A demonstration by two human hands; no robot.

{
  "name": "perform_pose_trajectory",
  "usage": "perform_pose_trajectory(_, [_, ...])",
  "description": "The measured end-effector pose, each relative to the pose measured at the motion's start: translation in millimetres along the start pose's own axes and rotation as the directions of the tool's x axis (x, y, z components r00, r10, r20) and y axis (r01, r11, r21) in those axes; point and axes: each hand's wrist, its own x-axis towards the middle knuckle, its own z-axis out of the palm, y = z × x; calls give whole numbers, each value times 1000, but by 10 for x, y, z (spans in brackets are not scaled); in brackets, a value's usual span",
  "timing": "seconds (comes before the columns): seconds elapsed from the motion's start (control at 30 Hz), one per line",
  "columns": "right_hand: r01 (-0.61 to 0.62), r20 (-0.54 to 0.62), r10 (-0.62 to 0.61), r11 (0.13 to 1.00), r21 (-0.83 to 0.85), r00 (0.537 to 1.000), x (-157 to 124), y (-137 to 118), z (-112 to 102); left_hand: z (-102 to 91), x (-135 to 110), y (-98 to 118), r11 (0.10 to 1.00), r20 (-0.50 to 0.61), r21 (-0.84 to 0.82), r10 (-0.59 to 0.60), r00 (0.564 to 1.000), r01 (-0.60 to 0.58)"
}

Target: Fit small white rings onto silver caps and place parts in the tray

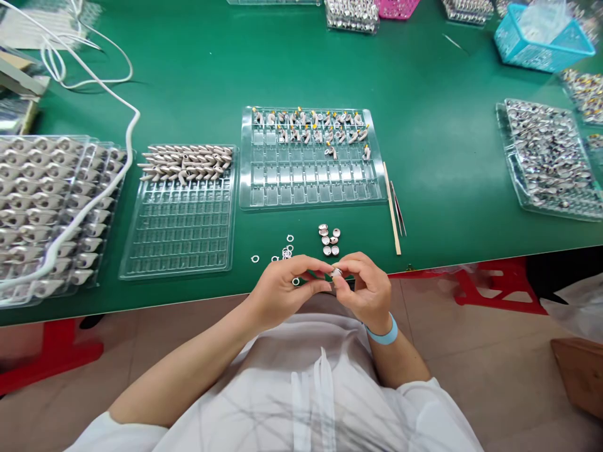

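Just off the table's front edge, my right hand pinches a small round metal cap between thumb and fingers. From the other side my left hand comes up to the same cap, its thumb and index fingertip curled at the cap's left edge; the fingers partly hide the piece. Several similar shiny round caps lie on the table beyond my hands. Several thin white rings are scattered to their left, one of them close by my left fingers.
A clear tray behind holds rows of small yellow-tipped parts. Left of it are a tray of grey metal pieces and stacked trays under a white cable. Tweezers and a wooden stick lie right. A blue basket stands far right.
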Motion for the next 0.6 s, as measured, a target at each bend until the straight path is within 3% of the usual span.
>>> perform_pose_trajectory(0.1, [-12, -7, 12, 1000, 5, 1000, 12, -13, 26, 23, -10, -58, 895, -72, 339, 333, 940, -291])
perform_pose_trajectory(0.17, [0, -6, 0, 1000, -5, 1000, 14, -26, 41, 34, -6, -85, 818, -50, 434, 439, 897, -377])
perform_pose_trajectory(0.3, [20, 18, -20, 1000, -11, 1000, 0, -65, 25, 28, -12, -106, 774, -37, 512, 453, 891, -372])
perform_pose_trajectory(0.47, [9, 61, -11, 1000, 27, 998, -28, -111, -37, 18, -50, -114, 770, -62, 479, 509, 859, -422])
perform_pose_trajectory(0.6, [-9, 57, 4, 997, 81, 998, -44, -134, -51, 37, -69, -92, 782, -80, 480, 491, 867, -399])
